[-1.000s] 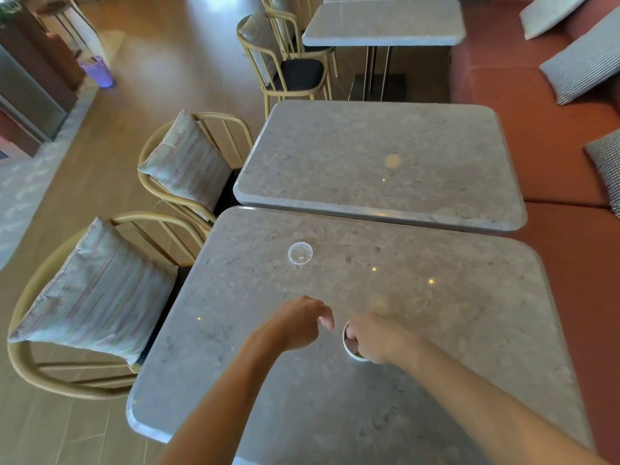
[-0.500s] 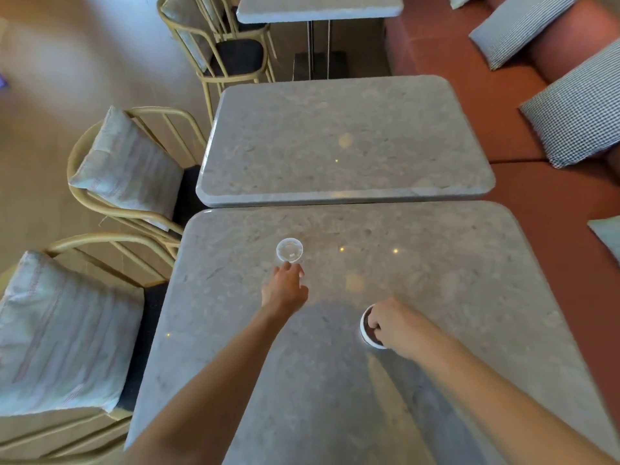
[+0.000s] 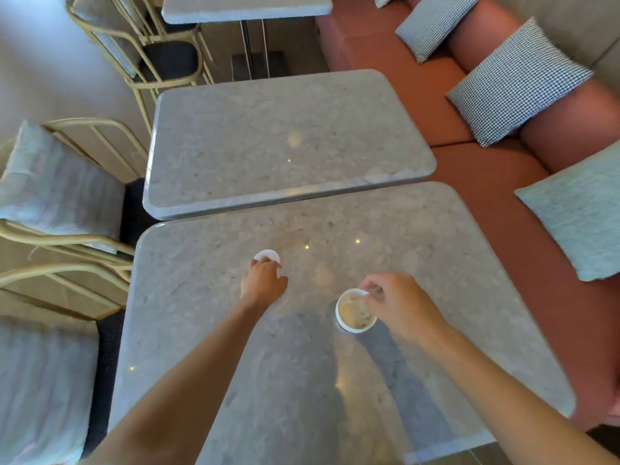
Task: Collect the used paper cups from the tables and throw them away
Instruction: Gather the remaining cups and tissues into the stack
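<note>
Near table [image 3: 235,380]: a grey stone top is seen, and both forearms are stretched over it from the near edge.
Right hand [image 3: 399,305]: the far rim of a paper cup [image 3: 355,312] is pinched between thumb and fingertips; the cup appears raised slightly off the top, near the table's middle, with pale residue seen inside.
Left hand [image 3: 263,280]: it is extended farther out, with fingertips curled onto the near edge of a small white lid or cup [image 3: 266,256]; whether this is already gripped cannot be told.
Far table [image 3: 285,142]: it is set just beyond the near one, edge to edge.
Surroundings: chairs with cushions [image 3: 57,182] are placed on the left, and a red bench [image 3: 503,182] with pillows on the right.
Step in hand: collection is judged to be under way, with one cup secured and a second item being reached.
Next move: a firm closing of the left fingers round the white item is called for, then both are to be lifted and carried to a bin, which is not in view.
</note>
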